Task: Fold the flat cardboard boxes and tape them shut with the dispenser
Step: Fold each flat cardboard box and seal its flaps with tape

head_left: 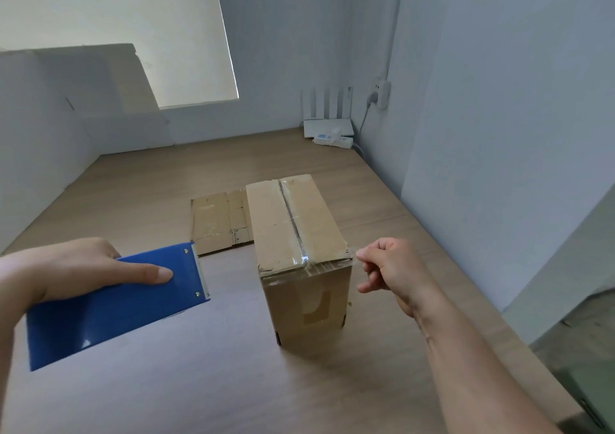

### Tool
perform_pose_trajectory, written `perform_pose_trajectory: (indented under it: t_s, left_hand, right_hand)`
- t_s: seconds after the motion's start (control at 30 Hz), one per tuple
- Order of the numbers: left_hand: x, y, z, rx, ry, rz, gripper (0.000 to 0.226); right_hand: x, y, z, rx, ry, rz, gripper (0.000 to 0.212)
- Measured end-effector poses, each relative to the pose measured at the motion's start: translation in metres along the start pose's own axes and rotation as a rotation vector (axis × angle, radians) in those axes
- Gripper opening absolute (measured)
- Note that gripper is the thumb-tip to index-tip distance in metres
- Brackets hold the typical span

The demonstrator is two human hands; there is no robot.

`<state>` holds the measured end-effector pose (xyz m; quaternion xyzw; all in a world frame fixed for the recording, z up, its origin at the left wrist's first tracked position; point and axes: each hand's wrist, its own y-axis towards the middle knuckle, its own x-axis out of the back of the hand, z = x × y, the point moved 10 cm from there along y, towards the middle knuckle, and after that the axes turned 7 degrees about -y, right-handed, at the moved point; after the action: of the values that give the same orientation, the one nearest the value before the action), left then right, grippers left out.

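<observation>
The box (293, 227) in the middle looks light and stiff, good to hold by its sides, while the left hand (76, 270) grips the dispenser (113, 304) lower left and the right hand (389, 270) is curled on nothing.

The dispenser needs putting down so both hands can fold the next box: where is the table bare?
Bare wood lies in the near stretch of the table before the taped box, below the left hand holding the dispenser. Also beyond the flat cardboard. Crowded: far right corner, router and power strip.
</observation>
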<state>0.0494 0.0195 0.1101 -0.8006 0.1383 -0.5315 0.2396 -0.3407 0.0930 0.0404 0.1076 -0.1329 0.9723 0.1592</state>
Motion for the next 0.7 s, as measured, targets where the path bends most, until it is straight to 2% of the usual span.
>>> perform_pose_trajectory:
  t_s: [0.07,0.17,0.27,0.5,0.6,0.7]
  left_hand:
    - [0.012,0.004,0.015,0.01,-0.01,-0.065,0.07]
    - [0.028,0.041,0.059,0.009,0.038,-0.127,0.083]
    - [0.035,0.067,0.093,0.028,0.029,-0.156,0.084]
    - [0.013,0.011,0.021,-0.03,-0.044,-0.094,0.074]
    - [0.0,-0.006,0.002,0.017,-0.062,-0.007,0.064]
    - [-0.003,-0.011,-0.008,0.005,-0.048,0.007,0.067]
  right_hand:
    - [-0.001,-0.003,0.004,0.016,0.011,0.021,0.019]
    - [-0.001,-0.006,0.008,0.037,0.039,0.026,0.019]
    - [-0.003,-0.007,0.015,0.061,0.114,0.046,0.02]
    - [-0.004,-0.004,0.003,0.019,0.047,0.007,0.021]
    - [0.003,-0.004,-0.004,0.01,0.045,-0.014,0.021]
    - [0.01,-0.005,-0.007,0.004,0.055,-0.032,0.022]
